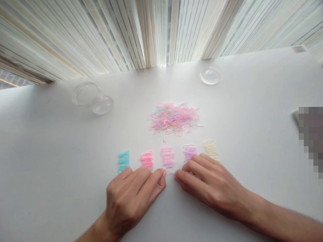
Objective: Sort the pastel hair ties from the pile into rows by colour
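Both hands rest low on the white table. My left hand [137, 191] has its fingers curled, thumb and forefinger pinched at one end of a pale pink loop [170, 172]. At the loop's other end, my right hand [202, 178] is pinched too. The loop lies just below a column of light pink and lilac loops [167, 157]. Further columns stand beside it: blue [123, 161], bright pink [147, 160], purple [189, 153] and cream [211, 149]. The hands partly cover the lower ends of some columns. Behind them is a mixed pile of thin pastel loops [176, 117].
Two clear round containers [86, 94] [103, 105] stand at the back left of the table [50, 151]. A clear round dish [210, 76] sits near the back edge. Striped curtains [113, 33] hang behind. A pixelated object [311, 134] is at the right.
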Demonstrator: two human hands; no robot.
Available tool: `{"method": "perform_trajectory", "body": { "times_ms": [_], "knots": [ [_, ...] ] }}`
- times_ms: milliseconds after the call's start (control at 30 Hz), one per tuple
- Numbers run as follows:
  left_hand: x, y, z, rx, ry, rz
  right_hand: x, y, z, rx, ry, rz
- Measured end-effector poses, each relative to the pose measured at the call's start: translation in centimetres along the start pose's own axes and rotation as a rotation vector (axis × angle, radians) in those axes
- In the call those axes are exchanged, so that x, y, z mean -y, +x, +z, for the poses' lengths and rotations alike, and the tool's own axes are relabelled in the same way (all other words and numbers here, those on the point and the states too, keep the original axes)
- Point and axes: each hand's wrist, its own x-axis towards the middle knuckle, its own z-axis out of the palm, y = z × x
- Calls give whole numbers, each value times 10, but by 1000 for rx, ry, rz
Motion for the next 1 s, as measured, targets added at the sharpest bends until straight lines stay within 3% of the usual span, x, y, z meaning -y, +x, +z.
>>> {"method": "perform_trajectory", "body": {
  "times_ms": [300, 500, 867, 1000],
  "knots": [
    [2, 2, -5, -44, -49, 95, 1, 2, -4, -133, 12, 75],
    [0, 6, -4, 10, -56, 98, 0, 1, -3, -52, 22, 62],
    [2, 2, -3, 18, -120, 106, 1, 2, -4, -19, 22, 48],
    [2, 2, -2, 11, -92, 82, -5, -1, -13, 2, 12, 70]
  ]
}}
